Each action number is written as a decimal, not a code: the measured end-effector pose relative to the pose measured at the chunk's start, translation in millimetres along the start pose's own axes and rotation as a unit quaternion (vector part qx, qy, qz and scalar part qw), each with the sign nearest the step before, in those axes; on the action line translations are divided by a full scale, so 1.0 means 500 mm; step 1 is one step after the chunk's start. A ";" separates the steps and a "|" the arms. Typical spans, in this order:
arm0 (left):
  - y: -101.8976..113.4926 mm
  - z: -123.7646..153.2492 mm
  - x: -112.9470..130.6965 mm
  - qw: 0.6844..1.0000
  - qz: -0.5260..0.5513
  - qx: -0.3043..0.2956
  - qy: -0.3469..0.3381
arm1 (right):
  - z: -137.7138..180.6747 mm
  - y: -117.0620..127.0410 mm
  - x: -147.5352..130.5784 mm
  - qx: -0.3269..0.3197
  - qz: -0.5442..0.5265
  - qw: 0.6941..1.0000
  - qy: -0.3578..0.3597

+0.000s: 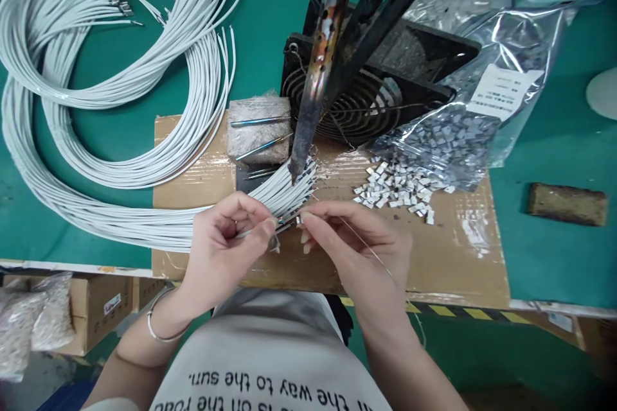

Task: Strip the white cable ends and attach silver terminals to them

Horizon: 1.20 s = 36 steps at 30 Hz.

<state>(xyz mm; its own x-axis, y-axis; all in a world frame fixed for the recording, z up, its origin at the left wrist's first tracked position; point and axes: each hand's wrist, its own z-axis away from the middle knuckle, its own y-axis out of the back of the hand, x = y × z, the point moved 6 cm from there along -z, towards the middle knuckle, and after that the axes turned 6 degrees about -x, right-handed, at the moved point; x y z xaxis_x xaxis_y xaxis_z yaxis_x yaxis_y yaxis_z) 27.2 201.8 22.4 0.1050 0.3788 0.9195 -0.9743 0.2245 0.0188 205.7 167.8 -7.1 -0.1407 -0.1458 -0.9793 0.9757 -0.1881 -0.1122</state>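
Observation:
My left hand [226, 237] is closed in a pinch on the end of a white wire [284, 196] from a fanned bundle lying on a cardboard sheet [463, 250]. My right hand [357, 244] is closed too, pinching a tiny metal piece [298, 219] at the wire's tip, with a thin strand of solder wire [366, 247] running across its back. Just beyond the fingers, a fixed soldering iron [313, 83] points down, its tip [294, 174] touching the wire ends.
Large coils of white wire [96, 77] cover the green table at left. A black fan [366, 96] sits behind the iron, a fibrous pad with tweezers [258, 128] beside it. Loose metal pieces [400, 186] spill from a plastic bag [482, 103]. A brown block [566, 203] lies at right.

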 end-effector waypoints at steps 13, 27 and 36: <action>0.001 0.003 0.004 0.999 -0.029 0.011 -0.007 | -0.014 -0.021 -0.025 -0.056 -0.005 0.998 0.016; -0.004 0.002 0.007 1.000 -0.012 -0.011 -0.015 | -0.008 -0.018 -0.019 -0.074 0.012 0.997 0.025; -0.007 0.000 0.008 0.999 -0.021 -0.016 -0.017 | -0.008 -0.021 -0.023 -0.076 0.005 0.997 0.034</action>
<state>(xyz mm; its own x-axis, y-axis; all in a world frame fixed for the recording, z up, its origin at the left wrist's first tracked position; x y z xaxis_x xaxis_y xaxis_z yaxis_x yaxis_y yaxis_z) 30.9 202.4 26.0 0.1384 0.3375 0.9311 -0.9621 0.2688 0.0456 198.0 175.5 4.8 -0.1238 -0.0806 -0.9890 0.9919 -0.0374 -0.1212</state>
